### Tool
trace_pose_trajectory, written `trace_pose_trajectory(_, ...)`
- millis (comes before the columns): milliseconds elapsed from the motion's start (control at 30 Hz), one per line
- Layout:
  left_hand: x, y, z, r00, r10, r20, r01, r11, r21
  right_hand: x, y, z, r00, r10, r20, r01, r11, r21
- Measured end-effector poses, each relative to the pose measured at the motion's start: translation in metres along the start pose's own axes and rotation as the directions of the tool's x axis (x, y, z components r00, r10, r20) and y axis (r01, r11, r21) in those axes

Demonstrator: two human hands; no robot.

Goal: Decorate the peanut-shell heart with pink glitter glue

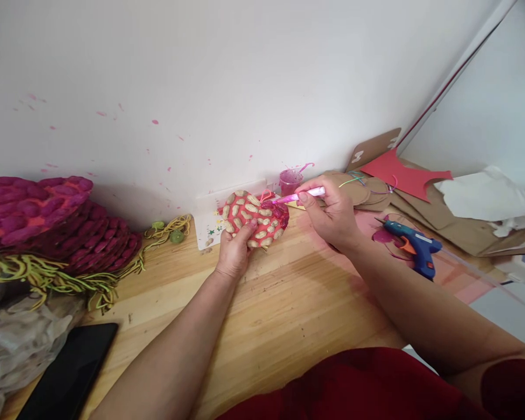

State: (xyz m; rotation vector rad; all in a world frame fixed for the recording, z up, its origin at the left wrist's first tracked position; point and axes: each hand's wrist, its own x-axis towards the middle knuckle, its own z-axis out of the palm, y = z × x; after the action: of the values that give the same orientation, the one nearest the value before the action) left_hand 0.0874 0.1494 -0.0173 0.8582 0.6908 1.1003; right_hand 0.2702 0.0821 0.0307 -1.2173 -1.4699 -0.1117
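Observation:
My left hand (238,248) grips the lower edge of a round red disc covered with peanuts (249,219), thumb on its face. Most of the peanuts are bare tan; those at the upper right are coated in magenta paint. My right hand (332,213) is closed round a white, pink-stained paintbrush (306,195), its tip against the painted peanuts. Behind the brush a plastic cup of magenta paint (290,182) stands by the wall. Under the disc's left side lies a white sheet with small coloured stars (206,228).
At left, magenta peanut discs (100,236) are stacked beside yellow-green yarn (65,277), a plastic bag (26,344) and a black phone (72,370). At right lie a blue glue gun (420,248), cardboard pieces (424,213), red paper (406,174) and white paper (485,198). Pink spatters mark the wall.

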Motion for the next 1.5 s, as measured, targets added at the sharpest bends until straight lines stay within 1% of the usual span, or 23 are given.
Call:
trace_pose_trajectory(167, 0.0, 0.0008, 0.0011, 1.0, -0.015, 0.002, 0.015, 1.0, -0.013, -0.001, 0.001, -0.0015, 0.999, 0.001, 0.04, 0.0, 1.0, -0.032)
trace_pose_trajectory(333, -0.0001, 0.0012, 0.0017, 1.0, -0.009, -0.013, 0.009, 1.0, -0.018, -0.0002, 0.0012, -0.0029, 0.999, -0.001, 0.036, 0.002, 0.999, -0.044)
trace_pose_trajectory(533, -0.0003, 0.0014, 0.0009, 1.0, -0.021, -0.002, 0.021, 1.0, -0.004, 0.0011, 0.0009, -0.0034, 0.999, 0.002, 0.041, -0.001, 1.0, -0.029)
trace_pose_trajectory(700, 0.0006, 0.0003, 0.0002, 1.0, -0.024, 0.001, 0.024, 1.0, -0.014, 0.0029, 0.0014, -0.0052, 0.999, -0.042, 0.003, 0.042, 0.997, -0.067)
trace_pose_trajectory(867, 0.0014, -0.003, -0.0012, 1.0, 0.0, -0.025, -0.001, 0.999, -0.045, 0.0012, -0.0043, -0.0053, 0.997, -0.046, 0.059, 0.052, 0.994, -0.099)
trace_pose_trajectory(1067, 0.0025, -0.0055, -0.0024, 1.0, 0.018, 0.006, -0.018, 0.999, -0.051, 0.0008, -0.0055, -0.0062, 0.998, -0.058, 0.039, 0.062, 0.992, -0.111)
trace_pose_trajectory(1200, 0.0018, -0.0053, -0.0023, 1.0, 0.014, 0.006, -0.014, 0.999, -0.043, 0.0006, -0.0036, -0.0054, 0.996, -0.059, 0.071, 0.069, 0.988, -0.14)
trace_pose_trajectory(1367, 0.001, -0.0054, -0.0014, 1.0, -0.003, 0.011, 0.004, 1.0, -0.022, 0.0013, -0.0039, -0.0058, 0.987, -0.151, 0.052, 0.159, 0.965, -0.206)
trace_pose_trajectory(1433, 0.0018, -0.0062, -0.0016, 1.0, 0.001, 0.02, 0.0, 1.0, -0.025, 0.0015, -0.0049, -0.0061, 0.987, -0.157, 0.027, 0.159, 0.967, -0.201)
trace_pose_trajectory(1500, 0.003, -0.0075, -0.0021, 1.0, 0.007, 0.015, -0.007, 1.0, -0.026, 0.0011, -0.0061, -0.0055, 0.99, -0.136, 0.031, 0.139, 0.978, -0.158)
